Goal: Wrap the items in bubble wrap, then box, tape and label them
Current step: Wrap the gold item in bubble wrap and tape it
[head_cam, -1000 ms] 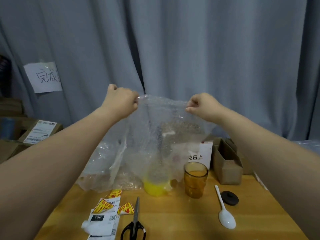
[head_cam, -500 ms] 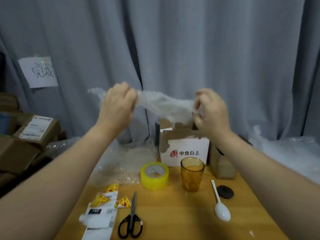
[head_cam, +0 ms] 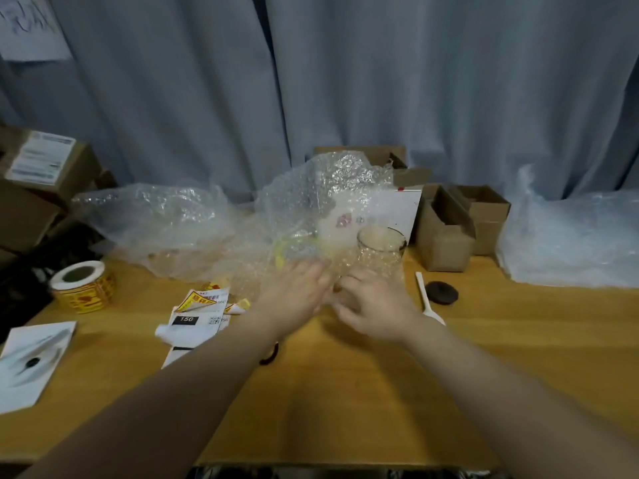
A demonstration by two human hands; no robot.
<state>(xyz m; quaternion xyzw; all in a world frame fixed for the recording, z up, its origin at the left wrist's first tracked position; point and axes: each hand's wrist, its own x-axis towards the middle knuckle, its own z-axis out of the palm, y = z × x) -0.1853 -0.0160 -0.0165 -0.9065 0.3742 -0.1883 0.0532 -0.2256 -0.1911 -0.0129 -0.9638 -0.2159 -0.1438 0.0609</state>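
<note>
A clear bubble wrap sheet lies slumped on the wooden table. It drapes over the amber glass cup and the yellow tape roll, both visible through it. My left hand rests flat, fingers straight, on the sheet's near edge. My right hand is beside it at the foot of the cup, its fingers loosely spread and touching the wrap; motion blur hides finer detail. A white box with a red logo stands behind the cup.
A white spoon and black lid lie right of my hands. Brown cartons and clear plastic are at the back right. Loose labels, a sticker roll, scissors handles and more wrap are on the left.
Both hands came down from chest height to the table, bringing the bubble wrap sheet down over the cup and tape roll. My view tilted down.
</note>
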